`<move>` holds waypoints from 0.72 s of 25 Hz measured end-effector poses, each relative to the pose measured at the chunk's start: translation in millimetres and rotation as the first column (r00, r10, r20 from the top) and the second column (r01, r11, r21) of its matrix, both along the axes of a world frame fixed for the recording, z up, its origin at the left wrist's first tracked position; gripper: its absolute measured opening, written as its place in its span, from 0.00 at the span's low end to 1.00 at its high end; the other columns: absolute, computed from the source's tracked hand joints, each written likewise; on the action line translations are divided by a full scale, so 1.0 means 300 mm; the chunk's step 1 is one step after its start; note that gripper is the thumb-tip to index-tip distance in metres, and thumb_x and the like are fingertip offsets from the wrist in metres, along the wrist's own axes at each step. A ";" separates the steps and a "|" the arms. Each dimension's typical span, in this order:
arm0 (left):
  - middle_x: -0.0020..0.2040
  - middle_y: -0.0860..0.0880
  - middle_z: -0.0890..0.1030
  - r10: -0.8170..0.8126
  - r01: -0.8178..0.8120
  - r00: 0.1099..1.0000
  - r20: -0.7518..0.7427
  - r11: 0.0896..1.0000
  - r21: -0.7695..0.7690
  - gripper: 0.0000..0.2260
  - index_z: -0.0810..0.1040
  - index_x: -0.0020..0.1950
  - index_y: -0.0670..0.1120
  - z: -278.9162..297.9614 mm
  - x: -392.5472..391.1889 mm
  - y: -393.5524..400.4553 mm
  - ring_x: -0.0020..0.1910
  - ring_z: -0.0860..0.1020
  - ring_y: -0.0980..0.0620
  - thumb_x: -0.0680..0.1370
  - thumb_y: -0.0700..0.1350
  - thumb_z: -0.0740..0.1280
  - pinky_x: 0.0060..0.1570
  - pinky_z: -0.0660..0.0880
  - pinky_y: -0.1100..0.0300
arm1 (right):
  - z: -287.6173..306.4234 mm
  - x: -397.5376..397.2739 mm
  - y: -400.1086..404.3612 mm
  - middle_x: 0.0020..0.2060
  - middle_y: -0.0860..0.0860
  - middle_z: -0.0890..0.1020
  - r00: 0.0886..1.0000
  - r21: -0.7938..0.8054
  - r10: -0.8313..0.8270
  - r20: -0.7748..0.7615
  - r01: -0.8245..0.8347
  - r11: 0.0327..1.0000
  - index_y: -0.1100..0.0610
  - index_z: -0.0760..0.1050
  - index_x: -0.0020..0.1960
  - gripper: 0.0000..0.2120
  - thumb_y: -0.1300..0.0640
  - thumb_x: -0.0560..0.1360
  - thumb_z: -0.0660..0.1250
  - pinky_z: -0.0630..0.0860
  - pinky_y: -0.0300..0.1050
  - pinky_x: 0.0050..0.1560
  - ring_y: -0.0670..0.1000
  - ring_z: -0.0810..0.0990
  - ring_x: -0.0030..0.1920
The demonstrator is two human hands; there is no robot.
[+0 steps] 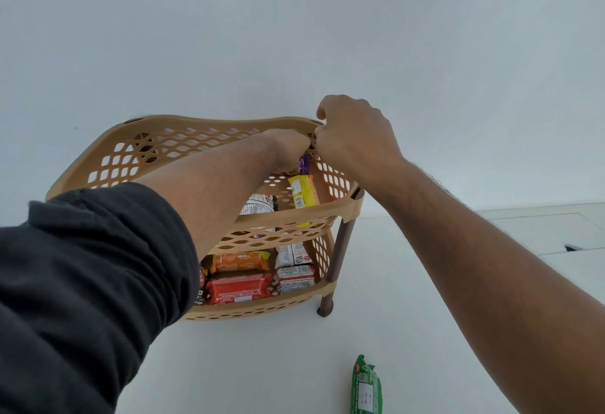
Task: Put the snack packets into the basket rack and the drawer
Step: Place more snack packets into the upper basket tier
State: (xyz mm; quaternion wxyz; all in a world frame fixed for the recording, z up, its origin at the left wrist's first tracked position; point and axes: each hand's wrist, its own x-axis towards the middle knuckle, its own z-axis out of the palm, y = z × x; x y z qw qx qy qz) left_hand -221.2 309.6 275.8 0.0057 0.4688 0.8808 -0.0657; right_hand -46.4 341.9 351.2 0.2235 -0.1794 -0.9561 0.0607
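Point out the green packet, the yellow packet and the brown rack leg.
green packet point(366, 387), head view, middle of its wrapper on the white surface.
yellow packet point(303, 191), head view, its face in the top basket.
brown rack leg point(342, 246), head view, mid-shaft between tiers.

Left arm extends forward and up from the lower left, its dark grey sleeve pushed back to the elbow, forearm bare. Left hand point(288, 148) is bent downward at the wrist, knuckles up; its fingers are hidden from view, so their state cannot be confirmed. Right arm reaches in bare from the lower right. Right hand point(355, 138) is raised beside the left, nearly touching it, fingers curled inward into a closed grasp.
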 end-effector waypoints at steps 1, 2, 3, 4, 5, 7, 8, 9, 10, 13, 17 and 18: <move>0.57 0.47 0.81 0.000 0.000 1.000 0.003 1.000 0.025 0.13 0.77 0.63 0.45 0.021 0.008 -0.010 0.54 0.78 0.47 0.79 0.42 0.69 0.56 0.78 0.49 | -0.001 0.015 0.006 0.50 0.54 0.82 0.999 -0.023 0.002 -0.049 -0.003 1.000 0.57 0.77 0.58 0.11 0.58 0.77 0.63 0.75 0.48 0.45 0.56 0.80 0.48; 0.54 0.47 0.81 -0.007 0.007 1.000 -0.002 0.998 0.061 0.11 0.78 0.61 0.43 0.046 0.019 -0.022 0.52 0.78 0.47 0.79 0.42 0.68 0.54 0.78 0.49 | 0.000 0.032 0.011 0.50 0.54 0.83 0.995 -0.049 -0.003 -0.096 -0.002 0.999 0.56 0.77 0.58 0.11 0.57 0.77 0.62 0.77 0.50 0.47 0.57 0.80 0.49; 0.52 0.47 0.80 -0.011 0.011 1.000 -0.007 0.993 0.117 0.09 0.77 0.59 0.42 0.072 0.033 -0.039 0.50 0.78 0.47 0.80 0.41 0.67 0.51 0.78 0.50 | -0.002 0.049 0.015 0.49 0.53 0.83 0.990 -0.075 -0.011 -0.142 0.000 0.997 0.55 0.78 0.56 0.10 0.55 0.77 0.61 0.78 0.51 0.49 0.57 0.80 0.48; 0.51 0.46 0.80 -0.004 0.006 1.000 -0.014 0.982 0.187 0.07 0.77 0.57 0.42 0.100 0.052 -0.059 0.48 0.78 0.47 0.80 0.41 0.66 0.49 0.77 0.50 | -0.007 0.068 0.018 0.47 0.52 0.83 0.982 -0.097 -0.022 -0.187 0.004 0.995 0.54 0.78 0.54 0.10 0.54 0.77 0.61 0.78 0.52 0.49 0.57 0.81 0.47; 0.52 0.45 0.80 0.009 -0.004 1.000 -0.019 0.964 0.267 0.06 0.76 0.56 0.42 0.129 0.075 -0.084 0.48 0.78 0.47 0.80 0.42 0.66 0.48 0.77 0.50 | -0.017 0.087 0.019 0.45 0.50 0.84 0.973 -0.108 -0.031 -0.231 0.006 0.994 0.52 0.78 0.53 0.10 0.52 0.77 0.61 0.78 0.51 0.48 0.56 0.81 0.46; 0.57 0.46 0.78 0.016 0.000 0.999 -0.034 0.904 0.427 0.11 0.77 0.61 0.43 0.169 0.134 -0.147 0.53 0.78 0.46 0.80 0.45 0.66 0.52 0.76 0.49 | -0.051 0.139 0.010 0.43 0.48 0.84 0.952 -0.116 -0.040 -0.303 0.005 0.993 0.51 0.78 0.52 0.09 0.49 0.78 0.61 0.77 0.49 0.46 0.54 0.81 0.44; 0.58 0.46 0.78 0.008 0.014 0.999 -0.041 0.869 0.495 0.13 0.77 0.64 0.44 0.177 0.170 -0.189 0.55 0.78 0.47 0.80 0.46 0.66 0.54 0.76 0.50 | -0.074 0.173 -0.003 0.41 0.47 0.84 0.944 -0.125 -0.042 -0.326 0.001 0.992 0.50 0.78 0.52 0.09 0.49 0.78 0.61 0.77 0.49 0.45 0.54 0.82 0.43; 0.59 0.47 0.77 -0.006 0.030 0.999 -0.044 0.828 0.560 0.14 0.77 0.66 0.45 0.183 0.207 -0.235 0.55 0.77 0.48 0.80 0.46 0.66 0.56 0.75 0.51 | -0.102 0.206 -0.016 0.41 0.47 0.84 0.939 -0.137 -0.045 -0.341 -0.002 0.991 0.51 0.78 0.51 0.09 0.48 0.78 0.61 0.78 0.50 0.44 0.53 0.82 0.42; 0.58 0.47 0.77 -0.018 0.041 0.999 -0.044 0.783 0.620 0.14 0.77 0.66 0.46 0.184 0.247 -0.283 0.54 0.77 0.49 0.81 0.46 0.66 0.55 0.75 0.52 | -0.134 0.240 -0.032 0.40 0.47 0.84 0.936 -0.152 -0.050 -0.349 -0.004 0.988 0.51 0.77 0.51 0.09 0.48 0.79 0.61 0.78 0.50 0.44 0.53 0.81 0.41; 0.53 0.50 0.76 -0.045 0.066 0.998 -0.047 0.652 0.755 0.11 0.79 0.62 0.47 0.149 0.364 -0.427 0.48 0.76 0.53 0.80 0.46 0.67 0.52 0.76 0.55 | -0.250 0.332 -0.083 0.37 0.47 0.82 0.934 -0.185 -0.068 -0.350 0.002 0.983 0.51 0.76 0.50 0.09 0.47 0.79 0.62 0.76 0.49 0.41 0.53 0.80 0.38; 0.48 0.51 0.77 -0.071 0.105 0.994 -0.078 0.575 0.812 0.08 0.80 0.58 0.47 0.033 0.523 -0.593 0.44 0.76 0.54 0.80 0.44 0.67 0.48 0.77 0.55 | -0.421 0.436 -0.133 0.34 0.45 0.80 0.953 -0.219 -0.119 -0.280 0.057 0.974 0.49 0.73 0.46 0.07 0.47 0.79 0.62 0.71 0.46 0.36 0.52 0.77 0.35; 0.47 0.52 0.77 -0.083 0.111 0.994 -0.077 0.566 0.817 0.08 0.80 0.57 0.47 -0.010 0.565 -0.627 0.44 0.75 0.55 0.80 0.45 0.67 0.47 0.77 0.57 | -0.468 0.461 -0.141 0.34 0.45 0.79 0.958 -0.232 -0.140 -0.248 0.082 0.969 0.49 0.72 0.45 0.07 0.46 0.78 0.63 0.69 0.46 0.36 0.52 0.76 0.35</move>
